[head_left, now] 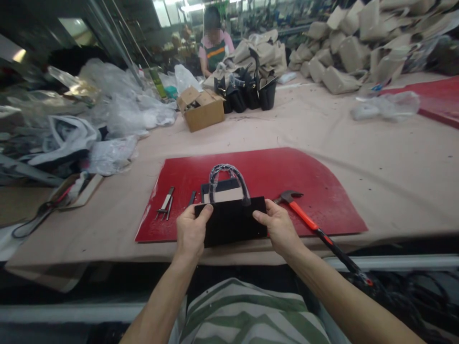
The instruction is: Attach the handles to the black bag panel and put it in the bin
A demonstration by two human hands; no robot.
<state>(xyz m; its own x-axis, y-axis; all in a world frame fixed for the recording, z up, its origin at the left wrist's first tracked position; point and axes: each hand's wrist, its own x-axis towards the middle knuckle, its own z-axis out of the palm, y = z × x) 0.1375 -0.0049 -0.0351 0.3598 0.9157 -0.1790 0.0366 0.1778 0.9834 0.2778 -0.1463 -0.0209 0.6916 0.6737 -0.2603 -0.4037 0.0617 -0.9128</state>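
A small black handbag [234, 224] is held up at the table's front edge. Its arched handle [227, 168] is wrapped in clear plastic film, and a beige panel shows behind the front. My left hand [192, 231] grips the bag's left top corner, thumb on the near face. At the right top corner my right hand [281, 227] pinches the bag the same way. Just beyond my right hand lies a claw hammer [303, 215] with a red and black handle. Pronged metal tools [165, 204] rest on the red board [265, 167] to the left of the bag.
An open cardboard box [204, 114] and several black bags [247, 91] stand further back on the table. Beige bag pieces [347, 52] are heaped at the back right. Plastic wrapping [122, 105] piles up on the left. A co-worker [215, 45] is across the table.
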